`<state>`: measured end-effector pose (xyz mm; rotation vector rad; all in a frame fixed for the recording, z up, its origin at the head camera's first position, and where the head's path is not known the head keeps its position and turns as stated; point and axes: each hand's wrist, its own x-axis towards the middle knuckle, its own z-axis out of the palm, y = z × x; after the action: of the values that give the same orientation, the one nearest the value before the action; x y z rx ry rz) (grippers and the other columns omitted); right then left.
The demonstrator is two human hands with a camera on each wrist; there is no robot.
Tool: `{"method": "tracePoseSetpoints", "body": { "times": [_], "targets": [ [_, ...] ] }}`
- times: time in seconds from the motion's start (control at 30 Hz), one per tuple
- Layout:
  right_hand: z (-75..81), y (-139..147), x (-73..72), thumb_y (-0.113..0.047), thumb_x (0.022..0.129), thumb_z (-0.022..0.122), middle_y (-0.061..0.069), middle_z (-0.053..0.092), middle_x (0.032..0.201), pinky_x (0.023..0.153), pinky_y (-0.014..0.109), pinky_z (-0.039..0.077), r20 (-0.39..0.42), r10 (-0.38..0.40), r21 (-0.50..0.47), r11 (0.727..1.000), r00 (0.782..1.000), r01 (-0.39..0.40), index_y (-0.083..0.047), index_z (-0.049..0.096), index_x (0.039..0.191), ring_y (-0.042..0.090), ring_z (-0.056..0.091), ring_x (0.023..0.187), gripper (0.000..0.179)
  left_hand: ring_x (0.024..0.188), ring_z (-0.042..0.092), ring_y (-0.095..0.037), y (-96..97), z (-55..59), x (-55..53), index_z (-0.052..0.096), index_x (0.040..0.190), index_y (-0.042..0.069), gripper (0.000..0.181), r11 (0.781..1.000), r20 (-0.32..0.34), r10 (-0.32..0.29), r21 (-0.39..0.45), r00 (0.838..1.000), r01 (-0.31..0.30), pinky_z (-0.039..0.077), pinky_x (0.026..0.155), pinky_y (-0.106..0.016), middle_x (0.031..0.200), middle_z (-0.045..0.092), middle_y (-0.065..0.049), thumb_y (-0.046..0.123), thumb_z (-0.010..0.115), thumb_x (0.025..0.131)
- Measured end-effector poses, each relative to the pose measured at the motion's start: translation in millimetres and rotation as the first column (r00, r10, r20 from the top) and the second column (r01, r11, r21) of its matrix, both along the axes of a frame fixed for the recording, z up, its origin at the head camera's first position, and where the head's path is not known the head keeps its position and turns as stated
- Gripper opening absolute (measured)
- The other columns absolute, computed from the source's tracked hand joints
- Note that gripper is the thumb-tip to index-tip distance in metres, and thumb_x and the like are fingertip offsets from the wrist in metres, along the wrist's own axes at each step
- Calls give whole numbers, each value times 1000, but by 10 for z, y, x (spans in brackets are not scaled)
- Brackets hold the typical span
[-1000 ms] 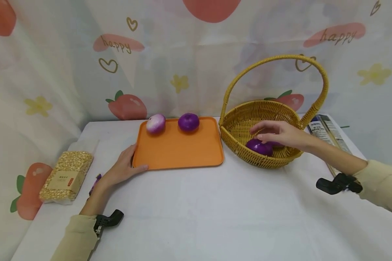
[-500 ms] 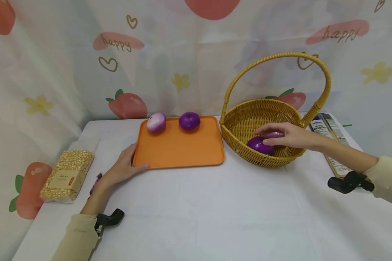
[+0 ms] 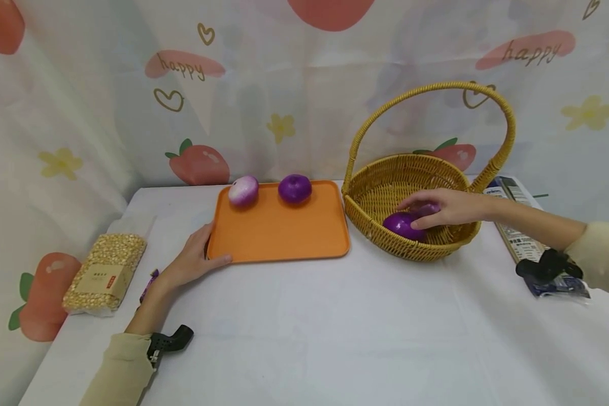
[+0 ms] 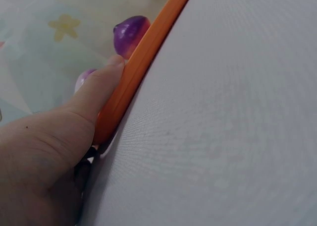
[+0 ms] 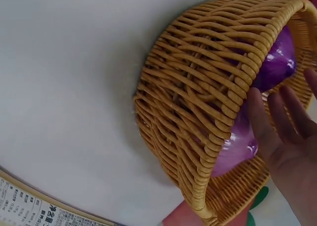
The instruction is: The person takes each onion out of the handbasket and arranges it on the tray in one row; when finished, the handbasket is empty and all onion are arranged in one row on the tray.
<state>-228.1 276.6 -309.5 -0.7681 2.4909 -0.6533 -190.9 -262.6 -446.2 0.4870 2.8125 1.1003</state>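
Note:
My left hand [image 3: 195, 256] holds the near left corner of an orange tray [image 3: 279, 234], thumb along its front edge and fingers at its left side. A pale purple onion [image 3: 243, 191] and a dark purple onion [image 3: 295, 189] lie at the tray's back. Inside the wicker basket [image 3: 365, 225], my right hand [image 3: 449, 207] reaches over two more onions. Its thumb touches the dark onion [image 3: 402, 225], and the lighter onion [image 5: 235, 146] shows between thumb and fingers. In the right wrist view its fingers [image 5: 285, 119] are fairly straight, not closed around either onion.
The basket's tall arched handle [image 3: 431, 87] rises behind the right hand. A bag of yellow kernels [image 3: 104, 273] lies at the left, with a small purple-wrapped item [image 3: 149, 282] beside the left wrist. Printed packets [image 3: 525, 242] lie under the right forearm. A patterned curtain [image 3: 304, 101] hangs behind.
The right hand has lowered slightly and shifted right over the basket, its thumb now at the dark onion. The view has shifted a little. The left hand keeps its place on the tray.

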Motion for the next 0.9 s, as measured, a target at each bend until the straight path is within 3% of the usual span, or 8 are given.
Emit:
{"method": "tracePoseSetpoints", "body": {
  "times": [0.3,0.53,0.9],
  "targets": [
    [30,-10,-91,-36,90,66,17,52,139,101,55,46,96,37,123,991,995,-49,-8,47,139,41,46,130,59,143,24,-40,12,-40,-15,18,154,4,96,1000,-26,-16,10,1000,16,17,117,-63,156,28,-20,34,76,83],
    [55,-66,-159,-35,91,65,18,48,142,104,57,43,163,74,137,986,984,-97,-6,44,141,42,43,133,62,146,17,-42,4,6,-2,13,155,3,100,1000,25,11,-20,1000,-10,14,117,-63,159,21,-21,39,74,84],
    [34,-210,-344,-42,90,65,19,42,146,107,56,41,243,94,200,969,965,-145,-8,39,145,41,38,136,69,146,16,-42,-12,-5,-7,12,155,4,100,1000,26,8,-14,1000,-8,14,117,-63,160,20,-21,38,74,84]
  ]
}}
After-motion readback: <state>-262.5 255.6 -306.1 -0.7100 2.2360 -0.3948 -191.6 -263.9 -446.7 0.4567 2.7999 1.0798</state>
